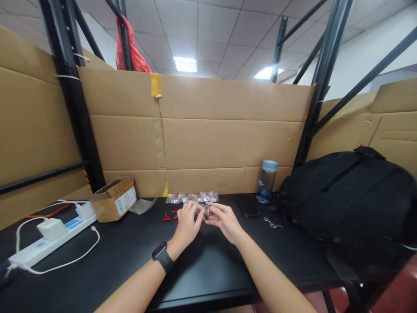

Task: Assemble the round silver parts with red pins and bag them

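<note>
Over the middle of the black table (pixel 208 269), my left hand (pixel 188 221) and my right hand (pixel 224 221) meet around a small clear plastic packet (pixel 207 210) with something red in it. Both hands have their fingers closed on it, one at each side. What is inside is too small to make out. Just behind my hands lies a row of similar clear packets (pixel 192 198) with silvery and red contents. Several small red pieces (pixel 167 217) lie on the table to the left of my left hand, which partly hides them.
On the left stand an open cardboard box (pixel 114 200), an empty-looking plastic bag (pixel 142 206) and a white power strip (pixel 55 239) with cables. To the right are a dark phone (pixel 246 205), a water bottle (pixel 266 182), a small keychain-like item (pixel 273 223) and a black backpack (pixel 348 200). Cardboard (pixel 208 139) walls the back.
</note>
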{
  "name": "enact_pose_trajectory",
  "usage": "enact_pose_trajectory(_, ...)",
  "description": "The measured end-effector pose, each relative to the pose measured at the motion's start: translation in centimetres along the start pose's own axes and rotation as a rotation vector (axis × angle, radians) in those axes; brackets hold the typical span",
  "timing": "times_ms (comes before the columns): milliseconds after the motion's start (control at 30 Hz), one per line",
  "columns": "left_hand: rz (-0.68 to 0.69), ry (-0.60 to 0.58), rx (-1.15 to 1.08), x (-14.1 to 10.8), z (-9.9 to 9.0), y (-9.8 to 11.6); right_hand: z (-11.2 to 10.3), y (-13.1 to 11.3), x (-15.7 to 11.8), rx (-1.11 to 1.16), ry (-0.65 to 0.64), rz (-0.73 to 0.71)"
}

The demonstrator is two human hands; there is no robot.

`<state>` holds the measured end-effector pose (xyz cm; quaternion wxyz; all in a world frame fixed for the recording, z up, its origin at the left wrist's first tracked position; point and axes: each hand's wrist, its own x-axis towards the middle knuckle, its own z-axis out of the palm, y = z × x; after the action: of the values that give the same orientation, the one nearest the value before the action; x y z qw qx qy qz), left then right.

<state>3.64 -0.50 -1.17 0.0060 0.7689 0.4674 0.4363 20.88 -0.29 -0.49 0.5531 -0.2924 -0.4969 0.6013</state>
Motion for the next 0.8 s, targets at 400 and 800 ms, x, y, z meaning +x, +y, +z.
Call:
enact_pose_trajectory(400, 0.086, -0.403, 0.044, 0.2, -0.9, -4.0, -5.5, -1.4, 1.7, -0.433, 0.206, -0.275)
enact_pose_trajectory(800, 0.241, -0.547, 0.104, -0.9, -0.1, -3.6, -5.8, 0.1, 1.4, -0.945, -0.009, -0.277)
